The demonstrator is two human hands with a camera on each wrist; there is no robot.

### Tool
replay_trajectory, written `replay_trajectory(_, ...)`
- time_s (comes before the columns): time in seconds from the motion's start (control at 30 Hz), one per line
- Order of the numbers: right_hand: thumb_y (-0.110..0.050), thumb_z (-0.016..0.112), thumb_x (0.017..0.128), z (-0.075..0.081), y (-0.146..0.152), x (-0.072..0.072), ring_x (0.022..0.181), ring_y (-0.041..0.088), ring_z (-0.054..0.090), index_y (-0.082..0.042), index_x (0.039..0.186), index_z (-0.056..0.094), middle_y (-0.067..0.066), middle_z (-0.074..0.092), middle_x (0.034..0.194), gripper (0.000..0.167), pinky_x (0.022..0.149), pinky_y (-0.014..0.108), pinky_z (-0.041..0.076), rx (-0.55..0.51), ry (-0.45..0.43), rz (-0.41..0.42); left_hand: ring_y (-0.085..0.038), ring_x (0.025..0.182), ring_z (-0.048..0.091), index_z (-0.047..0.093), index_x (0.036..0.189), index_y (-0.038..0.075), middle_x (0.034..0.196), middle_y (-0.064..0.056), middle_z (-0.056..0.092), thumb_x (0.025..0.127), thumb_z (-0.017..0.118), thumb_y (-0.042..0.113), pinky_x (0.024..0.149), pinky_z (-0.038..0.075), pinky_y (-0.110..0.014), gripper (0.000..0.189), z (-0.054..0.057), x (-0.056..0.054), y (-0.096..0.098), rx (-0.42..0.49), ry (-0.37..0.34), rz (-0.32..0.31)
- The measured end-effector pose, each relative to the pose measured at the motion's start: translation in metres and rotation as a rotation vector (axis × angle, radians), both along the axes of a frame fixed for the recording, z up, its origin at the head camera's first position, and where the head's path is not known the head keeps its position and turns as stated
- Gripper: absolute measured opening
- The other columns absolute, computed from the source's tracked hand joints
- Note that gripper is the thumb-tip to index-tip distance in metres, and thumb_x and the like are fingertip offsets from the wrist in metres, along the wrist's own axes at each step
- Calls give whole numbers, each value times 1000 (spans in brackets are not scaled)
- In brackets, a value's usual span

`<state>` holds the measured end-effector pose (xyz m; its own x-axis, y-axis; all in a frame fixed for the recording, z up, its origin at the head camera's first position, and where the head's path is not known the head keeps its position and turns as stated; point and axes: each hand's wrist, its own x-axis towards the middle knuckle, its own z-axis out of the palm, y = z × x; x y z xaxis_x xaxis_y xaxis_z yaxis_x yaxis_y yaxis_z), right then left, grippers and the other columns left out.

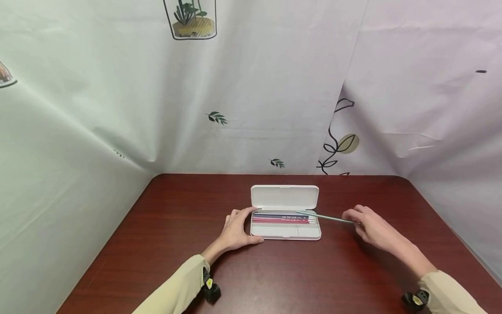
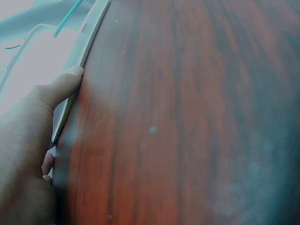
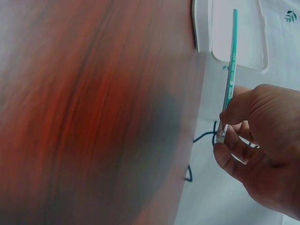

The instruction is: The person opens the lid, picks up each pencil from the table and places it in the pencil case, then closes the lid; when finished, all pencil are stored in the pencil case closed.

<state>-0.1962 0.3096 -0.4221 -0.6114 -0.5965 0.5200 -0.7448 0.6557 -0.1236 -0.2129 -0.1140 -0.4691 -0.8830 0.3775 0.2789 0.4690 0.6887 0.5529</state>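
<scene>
A white pencil case point(image 1: 286, 235) lies with its lid point(image 1: 284, 197) raised at the back. Blue and red pencils point(image 1: 280, 218) lie side by side inside it, along the rear of the tray. My left hand point(image 1: 235, 231) holds the case's left end, thumb at the front edge and fingers toward the back corner. Between thumb and fingers, my right hand point(image 1: 372, 229) pinches a green pencil point(image 3: 232, 63) near its eraser end point(image 3: 220, 138). That pencil points left, and its far end appears over the right part of the case; whether it touches is unclear.
Everything stands on a dark red-brown wooden table point(image 1: 164, 218). Behind and beside it hangs a pale cloth point(image 1: 251, 87) printed with leaves and plants. Black devices are strapped at both wrists, over cream sleeves point(image 1: 178, 283).
</scene>
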Motion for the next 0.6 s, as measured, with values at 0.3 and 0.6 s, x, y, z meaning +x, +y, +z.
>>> replay_trajectory(0.3, 17, 65, 66, 4, -23, -3, 78, 13, 50, -12, 99, 69, -5, 55, 86, 44, 66, 34, 46, 17, -53, -14, -23, 107, 46, 52, 142, 15, 129, -2, 61, 66, 90, 45, 90, 32, -44, 91, -1, 0, 0, -16, -3, 2)
replay_trajectory(0.6, 16, 64, 70, 7, -43, -7, 82, 16, 51, -14, 101, 70, -4, 55, 88, 44, 70, 37, 46, 44, -105, -28, -23, 107, 46, 53, 141, 14, 128, -3, 61, 66, 91, 44, 90, 31, -44, 90, 2, 2, 0, 1, -5, 2)
